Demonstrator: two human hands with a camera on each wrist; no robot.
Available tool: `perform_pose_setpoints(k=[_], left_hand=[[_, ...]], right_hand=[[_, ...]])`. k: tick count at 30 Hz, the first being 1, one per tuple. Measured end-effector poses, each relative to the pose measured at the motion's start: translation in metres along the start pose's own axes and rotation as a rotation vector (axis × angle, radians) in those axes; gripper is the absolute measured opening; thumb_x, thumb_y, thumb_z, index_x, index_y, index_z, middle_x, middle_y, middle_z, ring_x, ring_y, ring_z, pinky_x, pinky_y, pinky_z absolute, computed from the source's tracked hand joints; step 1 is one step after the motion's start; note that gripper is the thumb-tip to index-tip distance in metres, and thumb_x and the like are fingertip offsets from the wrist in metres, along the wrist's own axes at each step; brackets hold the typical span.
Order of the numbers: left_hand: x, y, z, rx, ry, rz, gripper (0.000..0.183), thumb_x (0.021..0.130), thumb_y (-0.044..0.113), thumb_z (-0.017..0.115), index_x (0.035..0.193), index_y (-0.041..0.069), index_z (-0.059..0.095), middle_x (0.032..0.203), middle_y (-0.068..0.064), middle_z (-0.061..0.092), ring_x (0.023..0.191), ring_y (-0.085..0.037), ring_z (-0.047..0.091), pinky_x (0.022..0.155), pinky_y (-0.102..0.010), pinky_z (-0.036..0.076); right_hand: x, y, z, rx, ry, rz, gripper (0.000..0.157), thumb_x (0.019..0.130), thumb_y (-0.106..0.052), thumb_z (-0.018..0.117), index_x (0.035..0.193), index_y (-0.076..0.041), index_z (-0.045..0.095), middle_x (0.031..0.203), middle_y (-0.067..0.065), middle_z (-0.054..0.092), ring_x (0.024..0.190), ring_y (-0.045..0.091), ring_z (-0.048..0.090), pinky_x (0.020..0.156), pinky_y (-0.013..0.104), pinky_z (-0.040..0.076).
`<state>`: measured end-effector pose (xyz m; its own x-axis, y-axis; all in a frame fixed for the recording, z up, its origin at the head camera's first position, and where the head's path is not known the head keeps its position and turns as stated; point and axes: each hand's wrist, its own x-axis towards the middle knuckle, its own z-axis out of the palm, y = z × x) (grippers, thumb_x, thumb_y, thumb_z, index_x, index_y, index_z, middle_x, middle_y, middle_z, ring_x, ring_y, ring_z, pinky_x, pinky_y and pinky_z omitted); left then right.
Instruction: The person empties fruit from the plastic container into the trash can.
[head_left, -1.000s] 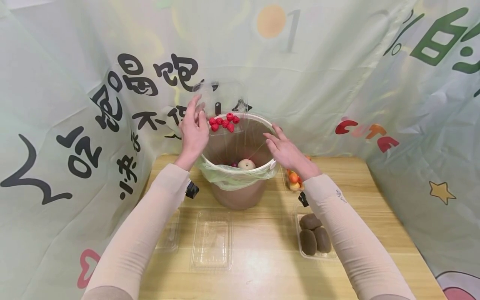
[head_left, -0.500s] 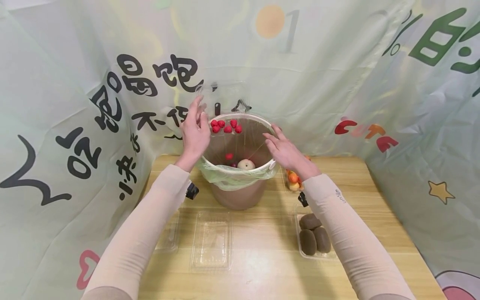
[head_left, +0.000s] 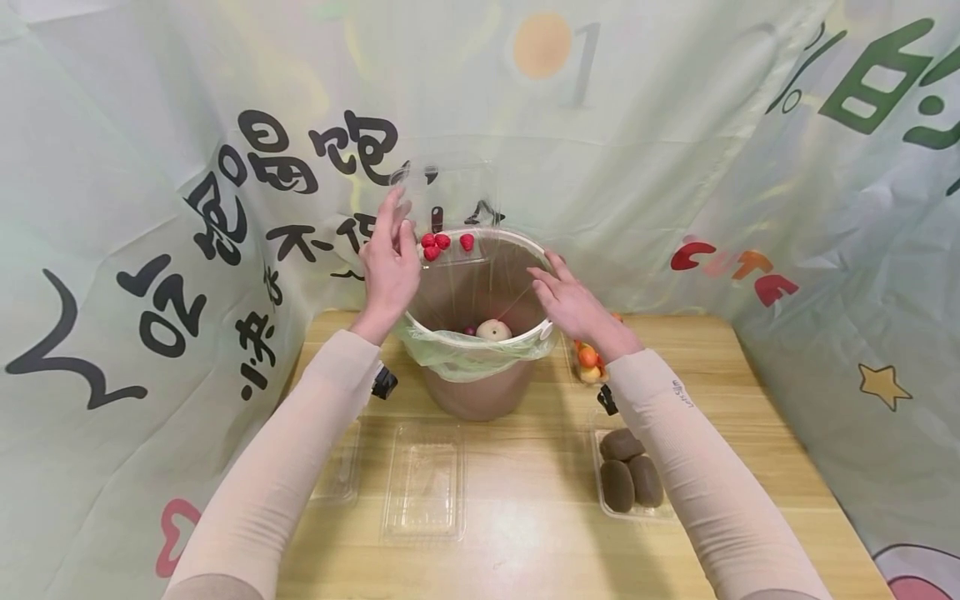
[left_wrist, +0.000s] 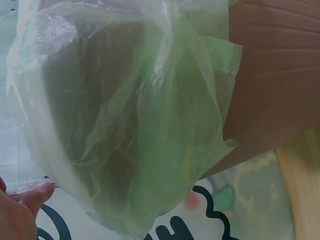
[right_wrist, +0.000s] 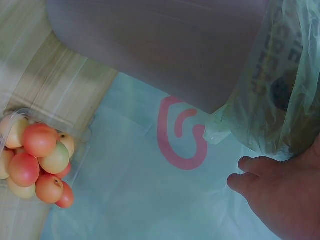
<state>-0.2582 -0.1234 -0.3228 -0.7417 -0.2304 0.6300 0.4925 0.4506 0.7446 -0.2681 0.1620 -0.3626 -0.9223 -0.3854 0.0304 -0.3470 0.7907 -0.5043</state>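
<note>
In the head view, my left hand (head_left: 392,267) pinches the left edge of a clear plastic clamshell box (head_left: 454,260). The box tilts over the mouth of a brown trash can (head_left: 476,392), its lid standing up behind. Several raspberries (head_left: 442,241) lie in it near the low edge. My right hand (head_left: 573,304) holds the can's right rim, fingers spread to either side of it. A pale round fruit (head_left: 492,331) and a small dark red one (head_left: 469,331) show inside. A green bag (left_wrist: 165,130) lines the can and hangs over the rim in the left wrist view.
Two bare clear boxes, one an open tray (head_left: 423,487), lie on the wooden table (head_left: 525,533) at front left. Kiwis (head_left: 617,485) fill a box at front right. A box of small orange-red fruit (right_wrist: 40,140) stands right of the can. Printed cloth (head_left: 637,167) walls surround the table.
Raspberries have dropped from the tilted box into the trash can, leaving fewer in it. One showed mid-fall half a second ago. Both hands stay nearly in place.
</note>
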Motion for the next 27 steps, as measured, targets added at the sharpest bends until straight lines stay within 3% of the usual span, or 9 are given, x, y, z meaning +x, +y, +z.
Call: perform_pose_setpoints(k=[7,14,22,27], left_hand=[[-0.0007,-0.0022,0.0021,0.017,0.034,0.075,0.046,0.107,0.003,0.053,0.152,0.012,0.054,0.142,-0.018,0.068,0.125,-0.027,0.071,0.077,-0.035,0.061],[-0.0006,-0.0029,0.003,0.025,0.049,0.099,0.046,0.107,0.004,0.054,0.152,0.011,0.053,0.141,-0.017,0.068,0.127,-0.03,0.07,0.072,-0.033,0.054],[0.0,-0.0035,0.0032,0.013,0.044,0.116,0.045,0.108,0.004,0.053,0.152,0.01,0.053,0.142,-0.019,0.067,0.126,-0.035,0.07,0.082,-0.044,0.062],[-0.001,-0.0035,0.0034,0.024,0.054,0.124,0.044,0.108,0.006,0.053,0.152,0.01,0.053,0.142,-0.018,0.067,0.118,-0.037,0.073,0.073,-0.041,0.059]], right_hand=[[0.0002,0.0009,0.0006,0.0,0.002,-0.006,0.059,0.115,-0.04,0.023,0.165,-0.011,0.036,0.179,0.013,0.0,0.162,0.043,0.017,0.13,0.06,0.022],[0.001,0.0022,0.0011,-0.005,0.009,-0.002,0.059,0.114,-0.04,0.023,0.165,-0.011,0.036,0.179,0.012,0.001,0.161,0.044,0.019,0.13,0.06,0.022],[0.0022,0.0018,0.0012,-0.001,0.013,-0.004,0.058,0.114,-0.038,0.025,0.164,-0.01,0.037,0.179,0.013,0.003,0.161,0.044,0.02,0.13,0.059,0.022],[0.0023,0.0019,0.0015,-0.005,0.012,-0.002,0.06,0.114,-0.04,0.024,0.164,-0.011,0.037,0.179,0.013,0.003,0.162,0.043,0.019,0.13,0.059,0.022]])
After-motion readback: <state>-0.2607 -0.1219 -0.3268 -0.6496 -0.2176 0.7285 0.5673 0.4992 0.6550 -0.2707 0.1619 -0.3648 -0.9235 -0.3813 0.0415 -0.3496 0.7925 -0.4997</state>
